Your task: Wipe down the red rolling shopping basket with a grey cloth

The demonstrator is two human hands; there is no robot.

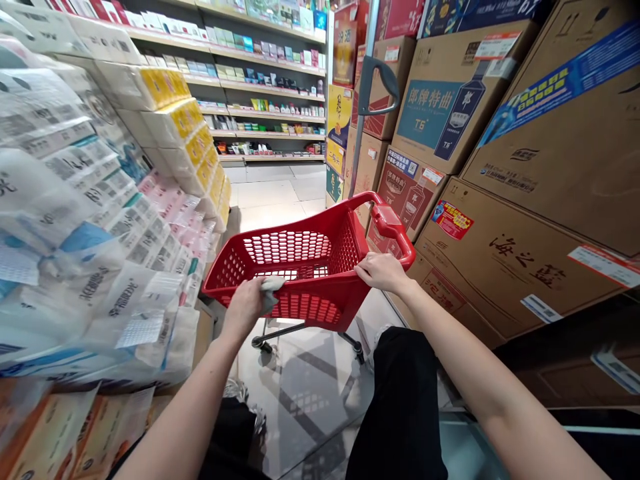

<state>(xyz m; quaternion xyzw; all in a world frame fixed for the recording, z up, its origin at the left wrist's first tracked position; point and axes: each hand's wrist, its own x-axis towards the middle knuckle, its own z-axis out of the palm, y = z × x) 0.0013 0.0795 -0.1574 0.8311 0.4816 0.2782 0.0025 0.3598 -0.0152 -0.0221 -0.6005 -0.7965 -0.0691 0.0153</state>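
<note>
A red plastic shopping cart [315, 303] stands sideways in front of me, its basket with nothing in it that I can see. My left hand [246, 303] is closed at the near rim, pinching a crumpled pale grey cloth [271, 292] against the basket's edge. Around the near rim, close to the handle end, curl the fingers of my right hand [383, 270]. The cart's red handle [387, 220] rises just beyond that hand, apart from it. Dark wheels show on the tiled floor below.
Wrapped tissue packs [100, 220] are piled high close on the left. Stacked cardboard cartons [525, 267] wall the right side, with a grey pole handle [367, 87] before them. Product shelves [270, 87] line the back, beyond pale floor tiles [280, 190].
</note>
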